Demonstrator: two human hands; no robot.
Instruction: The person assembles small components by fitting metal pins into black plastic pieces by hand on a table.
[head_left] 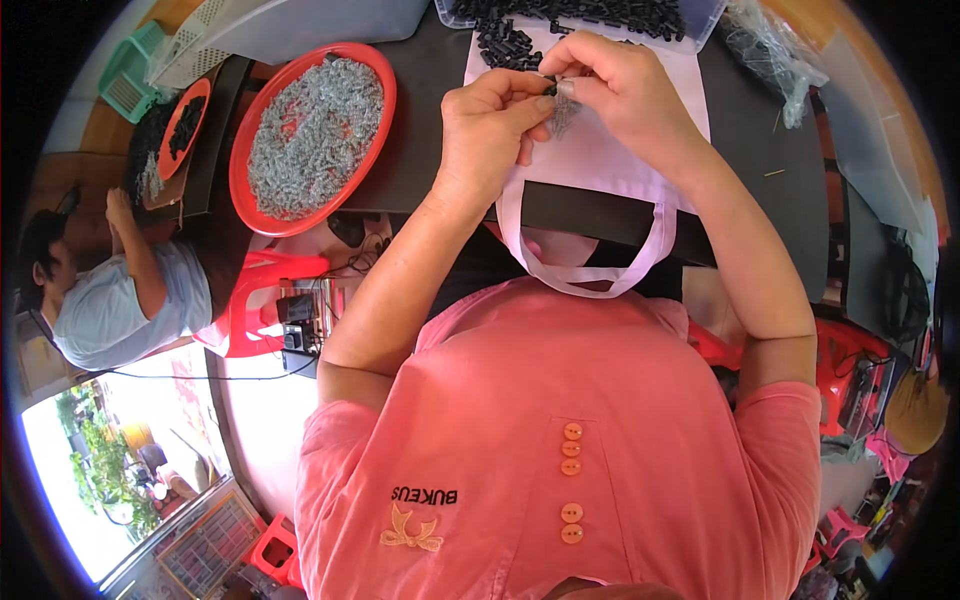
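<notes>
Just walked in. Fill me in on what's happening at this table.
A person in a pink shirt sits at a dark table, both hands raised over a pale cloth bag. The left hand and right hand together pinch a small black part with a silvery piece below it. More black parts lie heaped on the bag. A red tray of silvery pieces sits to the left, where another person sits.

A dark table (420, 150) carries a round red tray (262, 205) heaped with small silvery parts, a pale cloth bag (600, 165) with black pieces (505, 45) on it, and a clear tub (700, 25) at the far edge.
</notes>
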